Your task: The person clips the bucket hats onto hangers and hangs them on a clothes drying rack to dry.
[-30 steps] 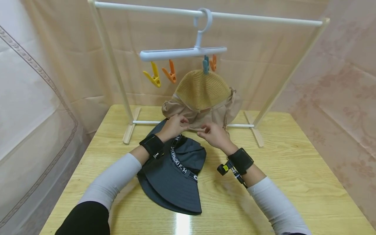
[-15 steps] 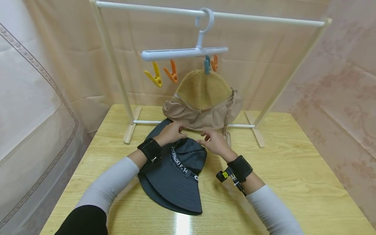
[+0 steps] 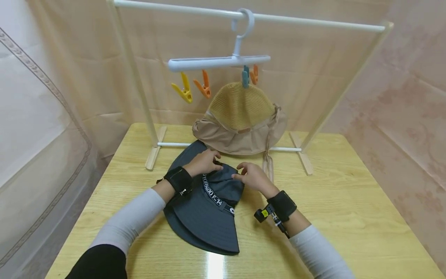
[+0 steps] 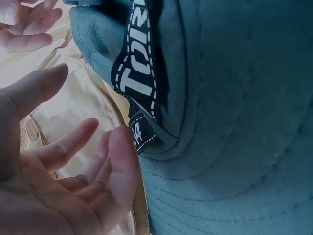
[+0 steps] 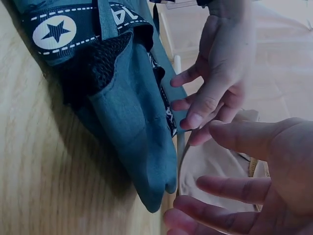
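Observation:
A dark blue-grey bucket hat (image 3: 205,221) with a lettered black band lies folded on the table. My left hand (image 3: 203,162) is over its upper part, with fingers loosely bent and nothing between them; in the left wrist view its fingertips lie close to the hat, and contact is unclear. Just right of the crown, my right hand (image 3: 256,177) has its fingers spread and holds nothing. Behind both hands, a straw-and-beige sun hat (image 3: 240,106) hangs from a teal clip (image 3: 245,77) on a white hanger (image 3: 209,63), its strap (image 3: 267,164) trailing onto the table.
A white rack (image 3: 313,24) with wooden feet (image 3: 301,157) stands at the back of the wooden table (image 3: 348,217). Yellow (image 3: 184,91) and orange clips (image 3: 204,86) hang at the hanger's left, and another orange clip (image 3: 254,74) at its right.
Both hands have come away from the beige hat's brim, lower and nearer the dark hat's crown. The beige brim now hangs free of the fingers. The dark hat stays in place.

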A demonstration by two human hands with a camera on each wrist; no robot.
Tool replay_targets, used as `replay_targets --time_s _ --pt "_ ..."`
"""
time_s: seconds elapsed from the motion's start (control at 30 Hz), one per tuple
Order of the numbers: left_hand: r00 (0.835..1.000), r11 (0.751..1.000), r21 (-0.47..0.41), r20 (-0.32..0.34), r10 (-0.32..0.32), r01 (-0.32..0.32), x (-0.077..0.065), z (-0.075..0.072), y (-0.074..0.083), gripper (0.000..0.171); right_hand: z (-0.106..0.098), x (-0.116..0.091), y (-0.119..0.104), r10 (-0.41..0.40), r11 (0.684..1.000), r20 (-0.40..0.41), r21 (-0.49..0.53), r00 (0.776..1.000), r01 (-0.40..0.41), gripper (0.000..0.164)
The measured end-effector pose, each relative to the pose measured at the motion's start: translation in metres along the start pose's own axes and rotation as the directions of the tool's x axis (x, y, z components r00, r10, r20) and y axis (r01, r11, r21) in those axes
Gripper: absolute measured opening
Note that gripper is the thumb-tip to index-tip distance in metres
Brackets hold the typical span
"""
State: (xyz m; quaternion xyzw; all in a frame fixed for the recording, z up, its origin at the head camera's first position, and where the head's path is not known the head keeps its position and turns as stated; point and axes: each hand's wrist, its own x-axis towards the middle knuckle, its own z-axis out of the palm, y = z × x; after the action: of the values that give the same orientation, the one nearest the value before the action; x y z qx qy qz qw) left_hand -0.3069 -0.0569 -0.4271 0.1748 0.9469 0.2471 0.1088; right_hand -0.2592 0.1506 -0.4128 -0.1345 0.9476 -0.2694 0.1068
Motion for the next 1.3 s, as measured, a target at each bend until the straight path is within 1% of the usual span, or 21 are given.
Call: replay_targets --time_s 0.17,0.43,0.63,0.77,0.97,1.13,1.3 --pt "0.999 1.0 0.02 0.024 -0.023 0.023 0.0 0.004 -0.003 0.052 0.005 -0.001 0.003 0.02 1.0 0.01 0.006 1.0 -0.02 0.044" --pt "0.998 1.0 -0.003 0.061 -0.03 0.031 0.002 0.005 -0.008 0.054 0.015 0.001 0.008 0.03 1.0 0.022 -0.011 0.999 -0.03 0.047" --pt "0.997 0.999 0.012 0.072 -0.033 0.032 0.002 0.009 -0.011 0.06 0.022 0.0 0.01 0.044 0.998 -0.024 -0.046 0.999 -0.045 0.051" --pt "0.995 1.0 0.013 0.101 -0.027 0.026 0.002 0.011 -0.012 0.063 0.027 -0.002 0.01 0.053 0.997 -0.052 -0.056 0.997 -0.056 0.054" --pt "0.99 0.999 0.011 0.135 -0.034 0.033 0.004 0.012 -0.013 0.066 0.032 -0.002 0.01 0.091 0.993 -0.037 -0.07 0.995 -0.093 0.063" --pt "0.986 0.998 0.028 0.158 -0.058 0.055 0.001 0.013 -0.007 0.071 0.037 0.0 0.01 0.119 0.988 -0.033 -0.097 0.992 -0.121 0.055" --pt "0.983 0.995 0.074 0.164 -0.082 0.071 0.0 0.014 -0.002 0.074 0.04 0.005 0.009 0.157 0.984 -0.033 -0.081 0.987 -0.159 0.037"
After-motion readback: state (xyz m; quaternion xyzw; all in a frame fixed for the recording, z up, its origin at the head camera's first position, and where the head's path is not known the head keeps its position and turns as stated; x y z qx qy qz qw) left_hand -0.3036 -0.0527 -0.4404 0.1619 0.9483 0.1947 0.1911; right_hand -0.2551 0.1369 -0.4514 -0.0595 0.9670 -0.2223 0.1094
